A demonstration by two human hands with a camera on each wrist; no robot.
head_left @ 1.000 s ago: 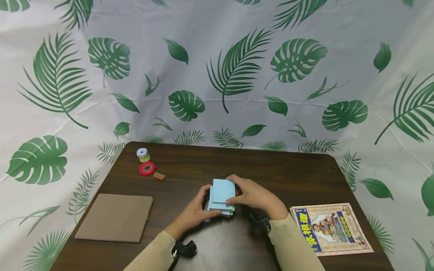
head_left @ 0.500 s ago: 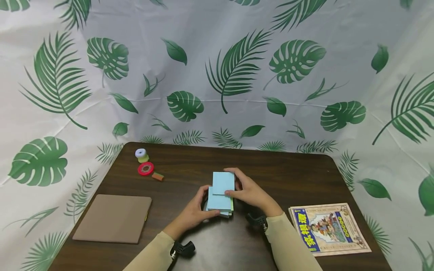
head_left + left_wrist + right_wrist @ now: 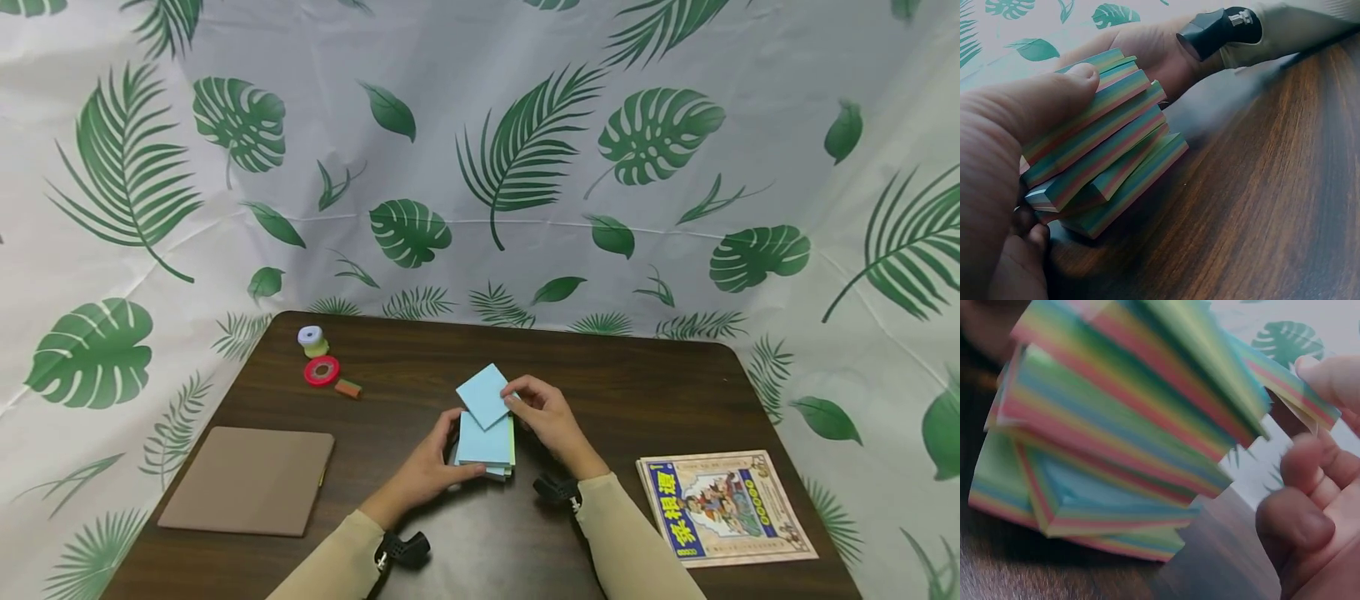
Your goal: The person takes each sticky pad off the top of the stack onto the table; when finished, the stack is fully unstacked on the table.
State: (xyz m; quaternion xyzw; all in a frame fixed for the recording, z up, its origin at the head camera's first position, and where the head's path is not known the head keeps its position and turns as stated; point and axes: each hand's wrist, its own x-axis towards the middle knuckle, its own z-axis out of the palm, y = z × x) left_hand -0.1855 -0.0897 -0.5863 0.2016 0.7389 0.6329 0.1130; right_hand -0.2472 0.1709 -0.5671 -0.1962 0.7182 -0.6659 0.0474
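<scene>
A stack of rainbow-edged, blue-topped sticky-note pads (image 3: 486,446) sits at the middle of the dark wooden table (image 3: 645,392). My left hand (image 3: 435,462) grips the stack's left side, thumb on its edge (image 3: 1054,106). My right hand (image 3: 536,408) pinches the top pad (image 3: 486,394) by its right corner, lifted and turned askew above the stack. In the right wrist view the pads (image 3: 1116,425) fan out in layers beside my fingers (image 3: 1310,487).
A brown notebook (image 3: 249,481) lies front left. A red tape roll (image 3: 322,371), a small spool (image 3: 312,339) and an orange eraser (image 3: 348,388) sit back left. A picture booklet (image 3: 723,506) lies front right. A leaf-print cloth hangs behind the table.
My right hand has lifted the top pad off the stack, drawn it away from me and rotated it to a diamond angle. My left hand has kept its hold on the stack.
</scene>
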